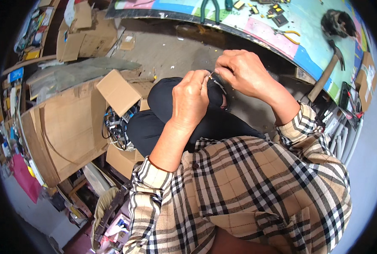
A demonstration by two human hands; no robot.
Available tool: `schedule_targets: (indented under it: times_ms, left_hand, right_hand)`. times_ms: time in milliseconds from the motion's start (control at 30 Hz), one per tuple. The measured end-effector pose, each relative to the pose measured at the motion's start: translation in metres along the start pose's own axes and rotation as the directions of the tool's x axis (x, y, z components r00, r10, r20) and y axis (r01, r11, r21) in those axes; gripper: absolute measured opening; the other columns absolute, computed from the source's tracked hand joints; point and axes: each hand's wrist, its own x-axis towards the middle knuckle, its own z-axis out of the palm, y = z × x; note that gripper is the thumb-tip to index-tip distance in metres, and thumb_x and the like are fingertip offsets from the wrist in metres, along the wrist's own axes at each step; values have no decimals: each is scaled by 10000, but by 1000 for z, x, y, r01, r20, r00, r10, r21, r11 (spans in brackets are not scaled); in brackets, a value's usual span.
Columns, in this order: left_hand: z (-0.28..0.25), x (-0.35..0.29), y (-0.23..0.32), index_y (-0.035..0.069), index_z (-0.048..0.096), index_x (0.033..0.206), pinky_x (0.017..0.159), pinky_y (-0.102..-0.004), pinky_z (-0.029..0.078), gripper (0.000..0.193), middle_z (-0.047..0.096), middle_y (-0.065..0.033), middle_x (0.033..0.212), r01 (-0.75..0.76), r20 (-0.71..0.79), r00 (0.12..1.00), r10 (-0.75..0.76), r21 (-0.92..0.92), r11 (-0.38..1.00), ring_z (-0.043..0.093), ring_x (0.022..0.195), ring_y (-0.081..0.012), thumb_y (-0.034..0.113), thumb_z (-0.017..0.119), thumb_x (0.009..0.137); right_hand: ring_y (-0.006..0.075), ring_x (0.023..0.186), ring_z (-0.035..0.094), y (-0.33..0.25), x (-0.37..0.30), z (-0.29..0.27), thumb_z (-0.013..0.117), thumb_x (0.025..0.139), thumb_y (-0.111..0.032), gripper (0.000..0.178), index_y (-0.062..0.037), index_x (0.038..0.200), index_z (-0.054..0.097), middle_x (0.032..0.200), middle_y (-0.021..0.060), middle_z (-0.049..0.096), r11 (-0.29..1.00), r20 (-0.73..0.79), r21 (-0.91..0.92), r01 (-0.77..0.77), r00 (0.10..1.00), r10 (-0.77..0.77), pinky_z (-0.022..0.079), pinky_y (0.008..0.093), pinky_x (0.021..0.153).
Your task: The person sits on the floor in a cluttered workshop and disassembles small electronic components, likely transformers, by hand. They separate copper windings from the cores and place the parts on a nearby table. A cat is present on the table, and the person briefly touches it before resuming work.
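Observation:
My left hand (190, 98) and my right hand (244, 71) meet above my crossed legs, thumbs and fingers pinched together. Between the fingertips shows a tiny, thin, brass-coloured piece (211, 77). It looks like a bit of wire, but it is too small to name for certain. Both hands seem to grip it, with most of it hidden by the fingers. Beyond my right hand, on the bench, lie pliers with yellow handles (291, 35).
The colourful bench (262, 29) runs across the far right. It bears a hammer (327, 72), green-handled pliers (209, 10), small black-and-yellow parts (277, 12) and a kitten (338, 23). At left stand cardboard boxes (80, 127), one holding cables (118, 126). Grey pipes (345, 137) stand at right.

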Motion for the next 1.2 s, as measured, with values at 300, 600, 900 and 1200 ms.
schedule_targets:
  times_ms: [300,600,900,1200]
  left_hand:
    - [19,10,-7,7,623,872,589,-298,490,24,644,-145,710,-49,-80,996,37,-167,985,650,621,-237,13,605,856]
    - [13,-6,-20,10,638,879,617,-324,507,138,646,-143,722,200,-9,976,-217,-354,914,656,658,-207,110,545,902]
    - [-1,-23,-30,-15,545,719,631,-471,482,90,591,-230,743,129,-186,962,-200,-338,932,601,737,-429,37,616,737]
    - [-10,-46,-36,-14,597,750,620,-459,497,37,604,-202,763,186,-179,961,-209,-140,973,624,727,-391,19,601,734]
  right_hand:
    - [356,709,625,-21,-11,-10,622,829,-143,133,-16,792,609,760,136,612,990,-102,-124,-70,993,57,504,425,612]
    - [346,779,615,-9,-21,34,608,856,-206,133,-83,900,628,815,116,601,982,-36,-111,-153,988,150,498,430,657]
    - [346,691,526,-7,9,51,543,912,-52,97,44,918,554,783,205,501,994,108,59,89,990,-95,445,382,641]
    - [67,728,510,-55,42,23,499,979,-179,289,-4,1205,542,982,20,578,849,120,506,-151,987,104,415,185,625]
